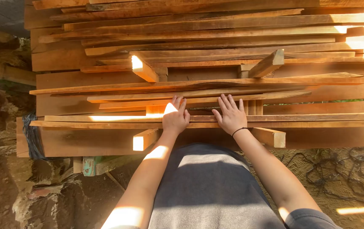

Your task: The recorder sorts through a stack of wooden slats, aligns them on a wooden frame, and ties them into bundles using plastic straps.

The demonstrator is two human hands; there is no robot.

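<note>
A tall stack of long reddish-brown wooden planks (199,80) fills the upper half of the head view, laid crosswise in front of me. My left hand (175,116) rests palm down on the near planks, fingers together and stretched forward. My right hand (230,114) lies flat beside it, fingers slightly spread, a thin dark band on the wrist. Both hands press on a thin plank (105,121) near the stack's front edge. Neither hand holds anything. Short spacer blocks (144,139) stick out between the layers below my hands.
More spacer blocks (268,63) jut out higher in the stack. Bare earth (338,178) with dark roots lies at the right. Stones and rubble (4,182) lie at the left, with a blue strap (33,135) and a greenish wooden piece (89,166) under the stack.
</note>
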